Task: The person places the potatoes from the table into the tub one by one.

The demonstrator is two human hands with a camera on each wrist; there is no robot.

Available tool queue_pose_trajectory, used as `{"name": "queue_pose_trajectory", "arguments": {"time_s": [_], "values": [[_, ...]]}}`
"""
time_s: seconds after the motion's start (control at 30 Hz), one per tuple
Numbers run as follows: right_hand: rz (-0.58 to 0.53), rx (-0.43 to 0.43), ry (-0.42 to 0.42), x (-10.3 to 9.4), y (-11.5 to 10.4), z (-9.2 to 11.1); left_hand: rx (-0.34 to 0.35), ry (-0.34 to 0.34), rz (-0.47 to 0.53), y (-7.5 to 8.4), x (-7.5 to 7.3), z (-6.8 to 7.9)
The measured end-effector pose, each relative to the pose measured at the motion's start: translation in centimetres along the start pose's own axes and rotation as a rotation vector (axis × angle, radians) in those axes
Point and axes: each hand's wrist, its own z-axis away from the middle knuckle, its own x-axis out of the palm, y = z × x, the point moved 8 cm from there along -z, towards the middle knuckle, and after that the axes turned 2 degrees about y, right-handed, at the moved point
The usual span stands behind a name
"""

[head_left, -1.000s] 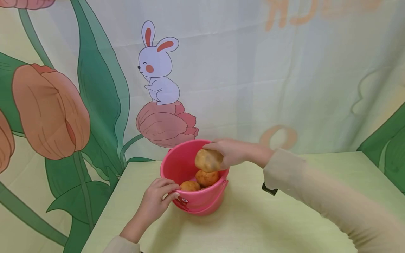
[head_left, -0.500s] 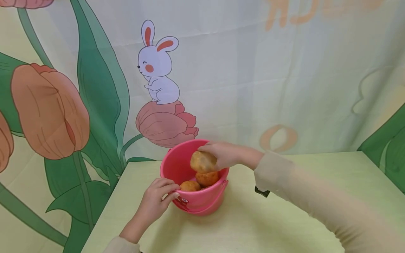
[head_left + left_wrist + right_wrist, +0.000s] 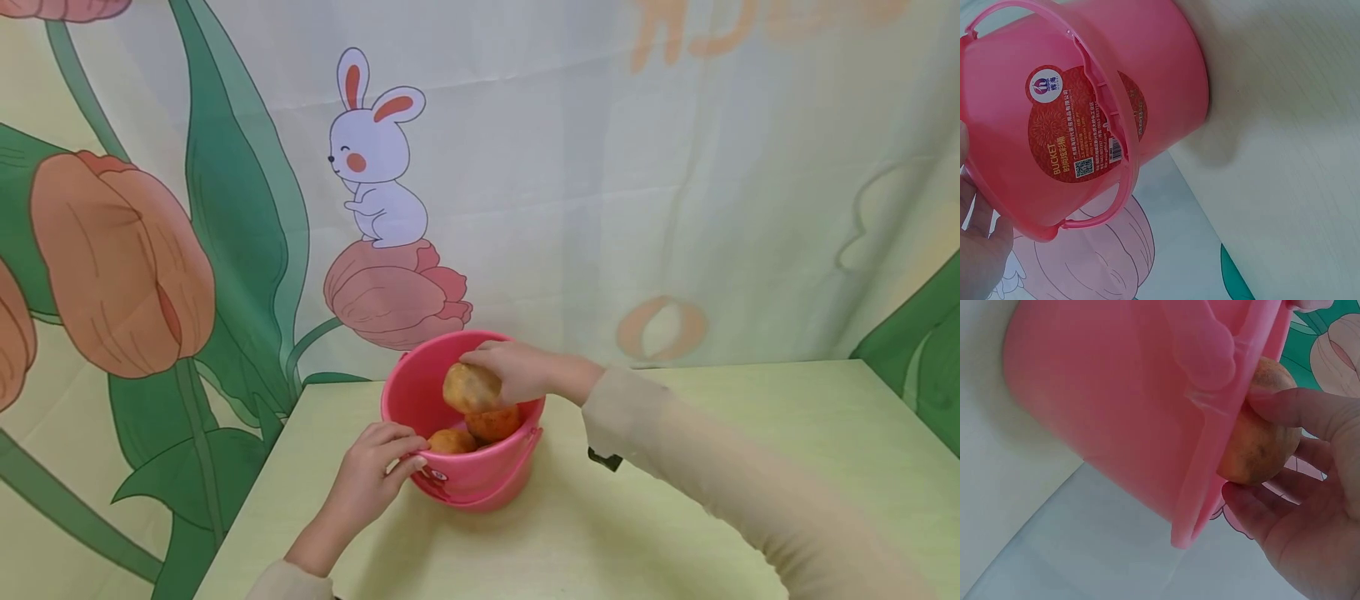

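A pink bucket (image 3: pixel 480 479) stands upright on the table, its red printed label (image 3: pixel 1079 125) facing the left wrist camera. My right hand (image 3: pixel 517 371) grips a tan potato (image 3: pixel 467 388) in the bucket's mouth. In the right wrist view, thumb and fingers curl round that potato (image 3: pixel 1263 447), partly hidden by the rim. Below it lie two more potatoes, a reddish-brown potato (image 3: pixel 492 423) and a lighter potato (image 3: pixel 451 442) beside the near wall. My left hand (image 3: pixel 378 467) pinches the bucket's near left rim, fingers over the edge and thumb outside.
The pale table (image 3: pixel 675 500) stretches out to the right and in front of the bucket. Close behind it hangs a cloth backdrop (image 3: pixel 570 208) printed with tulips and a rabbit. The bucket's handle (image 3: pixel 1110 94) hangs down against its outer wall.
My right hand has moved left and slightly down with the potato, further into the bucket's mouth. The left hand and the bucket have stayed in place.
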Motion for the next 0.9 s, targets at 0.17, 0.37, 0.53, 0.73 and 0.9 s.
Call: {"name": "queue_pose_trajectory", "arguments": {"time_s": [0.17, 0.37, 0.53, 0.73, 0.9], "values": [[-0.011, 0.032, -0.012, 0.4, 0.3, -0.4, -0.004, 0.003, -0.003, 0.0, -0.1, -0.1], [-0.006, 0.073, -0.016, 1.1, 0.6, -1.0, -0.015, -0.005, -0.004, -0.1, 0.0, -0.1], [-0.015, 0.091, -0.017, 1.5, 0.7, -1.5, -0.026, -0.017, -0.001, -0.2, 0.1, -0.1], [-0.015, 0.081, -0.013, 1.9, 0.5, -1.9, -0.033, -0.02, 0.0, -0.2, 0.1, -0.1], [-0.026, 0.082, -0.008, 2.2, 0.5, -2.0, -0.021, -0.013, 0.002, -0.2, 0.0, 0.0]]}}
